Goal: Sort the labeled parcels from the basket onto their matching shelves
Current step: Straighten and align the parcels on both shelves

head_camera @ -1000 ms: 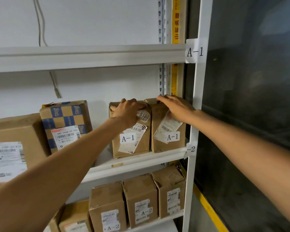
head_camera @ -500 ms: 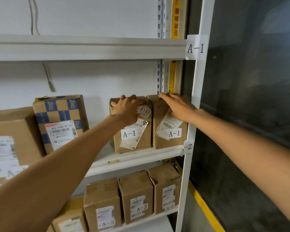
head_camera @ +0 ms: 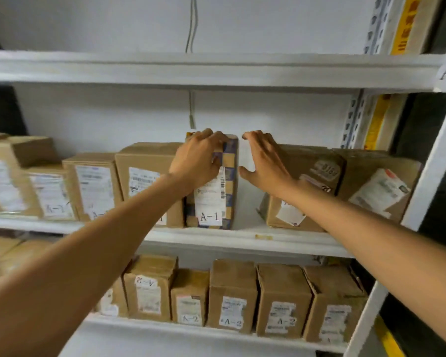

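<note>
1. One blue-checked parcel (head_camera: 214, 202), labelled A-1, upright on the middle shelf (head_camera: 242, 238) among brown boxes (head_camera: 150, 181).
2. Left hand (head_camera: 198, 161) grips its top; right hand (head_camera: 265, 163) spread beside it, holding nothing.
3. White wall (head_camera: 281, 117) behind.

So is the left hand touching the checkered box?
Touching. The head view shows the left hand with its fingers curled over the top edge of the checkered box.

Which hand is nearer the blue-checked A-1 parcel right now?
Left. The left hand grips the top of the blue-checked parcel; the right hand is open just beside its right side.
</note>
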